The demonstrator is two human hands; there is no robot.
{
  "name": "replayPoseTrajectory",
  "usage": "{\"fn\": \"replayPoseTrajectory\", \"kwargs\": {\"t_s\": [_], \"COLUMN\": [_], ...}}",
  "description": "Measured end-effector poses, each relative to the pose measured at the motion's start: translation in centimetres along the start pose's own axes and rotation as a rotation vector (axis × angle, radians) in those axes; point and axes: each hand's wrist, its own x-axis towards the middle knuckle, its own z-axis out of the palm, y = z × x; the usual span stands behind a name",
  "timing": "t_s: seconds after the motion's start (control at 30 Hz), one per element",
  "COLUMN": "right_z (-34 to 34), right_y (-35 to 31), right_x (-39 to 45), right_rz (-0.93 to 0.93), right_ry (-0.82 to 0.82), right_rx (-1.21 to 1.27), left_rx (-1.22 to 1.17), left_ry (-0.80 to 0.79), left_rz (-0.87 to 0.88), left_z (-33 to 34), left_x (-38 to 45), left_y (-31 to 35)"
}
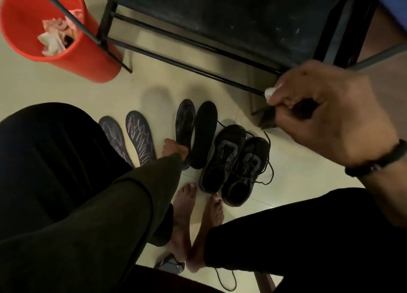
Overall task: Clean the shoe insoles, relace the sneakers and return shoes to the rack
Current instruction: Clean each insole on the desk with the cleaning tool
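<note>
At eleven o'clock, red bin (66, 57) holds crumpled tissues (52, 42). Left hand (175, 149) fingers grasp an insole (185, 121); right hand (326, 114) fingers pinch white tissue (270, 92).

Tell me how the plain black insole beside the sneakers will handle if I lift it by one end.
The plain black insole looks thin and flat on the floor, so it will probably droop from a one-end grip. It is likely very light. Its matte top suggests it should not slip, though the left hand touches only the patterned insole beside it.
</note>
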Motion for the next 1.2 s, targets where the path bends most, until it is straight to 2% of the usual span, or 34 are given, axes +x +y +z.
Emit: {"fn": "replayPoseTrajectory", "kwargs": {"t_s": [0.07,0.13,0.23,0.33,0.43,0.5,0.67,0.73,0.83,0.9,0.97,1.1,1.2], "right_z": [0.2,0.7,1.1,0.5,0.3,0.3,-0.1,-0.7,-2.6,-3.9,-5.5,-7.9,-8.5], "right_y": [-0.6,-1.3,-2.0,-2.7,-2.9,-3.2,-4.2,-4.8,-5.6,-5.2,-3.9,-1.1,1.4], "right_x": [0.3,-0.4,-1.6,-2.6,-4.1,-5.4,-8.6,-9.6,-10.7,-11.1,-12.0,-13.4,-13.5], "right_rz": [0.035,0.099,0.224,0.365,0.478,0.531,0.723,0.716,0.642,0.656,0.672,0.742,0.901], "right_ry": [0.08,0.091,0.119,0.232,0.239,0.264,0.424,0.537,0.841,1.031,1.167,1.271,1.185], "right_rx": [0.036,0.068,0.121,0.149,0.148,0.175,0.402,0.583,0.918,1.145,1.257,1.166,0.887], "left_rx": [-0.031,-0.067,-0.135,-0.127,-0.124,-0.032,0.177,0.232,0.246,0.184,0.111,-0.112,-0.234], "left_ry": [-0.004,-0.051,-0.154,-0.214,-0.326,-0.397,-0.598,-0.642,-0.68,-0.73,-0.733,-0.642,-0.619], "left_rz": [0.008,0.039,0.127,0.217,0.251,0.266,0.504,0.614,0.752,0.786,0.843,0.906,0.889], "left_z": [-0.9,-2.5,-6.3,-9.9,-11.5,-12.6,-16.3,-17.3,-18.2,-18.2,-17.4,-12.5,-7.7], "left_x": [-1.6,-2.8,-4.6,-6.8,-8.2,-11.4,-22.7,-26.3,-30.8,-32.9,-34.8,-36.1,-36.3], "left_y": [0.9,1.8,4.6,7.2,8.4,8.9,8.7,8.4,8.6,9.0,10.0,12.9,15.9]}}
